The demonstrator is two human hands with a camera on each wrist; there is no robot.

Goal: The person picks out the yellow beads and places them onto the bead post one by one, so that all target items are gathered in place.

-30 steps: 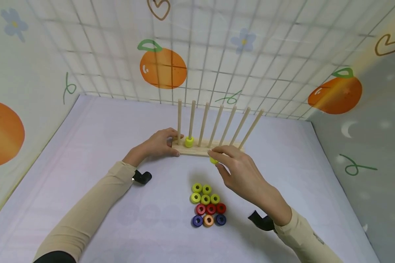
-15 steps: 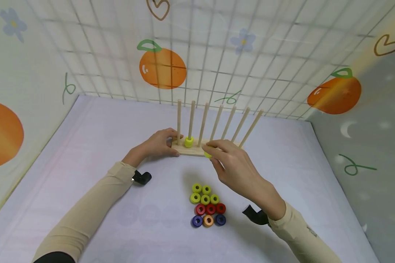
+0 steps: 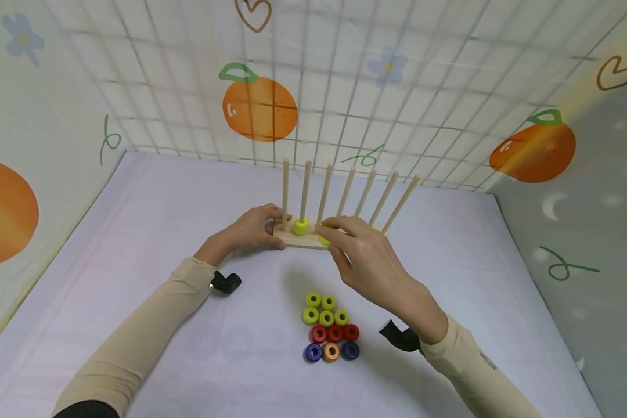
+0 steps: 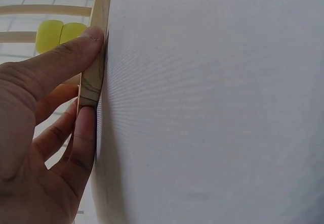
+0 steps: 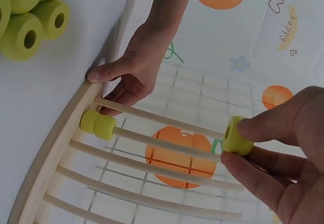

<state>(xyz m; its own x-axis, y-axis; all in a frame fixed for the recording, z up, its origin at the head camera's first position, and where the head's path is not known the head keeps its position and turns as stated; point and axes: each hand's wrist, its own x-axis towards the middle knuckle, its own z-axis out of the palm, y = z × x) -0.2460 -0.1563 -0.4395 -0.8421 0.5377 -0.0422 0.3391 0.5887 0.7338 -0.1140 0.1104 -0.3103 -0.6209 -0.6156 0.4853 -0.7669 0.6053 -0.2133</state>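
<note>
A wooden peg rack with a long flat base [image 3: 292, 239] and a row of several upright pegs stands toward the back of the table. My left hand [image 3: 251, 229] grips the base's left end, thumb on the front edge, fingers at the end face in the left wrist view. Two yellow beads [image 5: 97, 125] sit stacked at the foot of the second peg from the left. Between thumb and fingers, my right hand [image 3: 371, 264] pinches another yellow bead [image 5: 238, 135]. In the right wrist view that bead is close to the tips of the left-hand pegs, its hole partly showing.
In front of the rack lie several loose yellow beads [image 3: 310, 316], a row of red beads [image 3: 335, 333], two blue beads [image 3: 313, 352] and an orange bead [image 3: 331, 352] between the blue ones. A printed cloth over a wire grid [image 3: 334, 104] rises behind the rack.
The right hand has moved left and slightly farther back with the pinched yellow bead, toward the left-hand pegs. The left hand, rack and loose beads have stayed in place.
</note>
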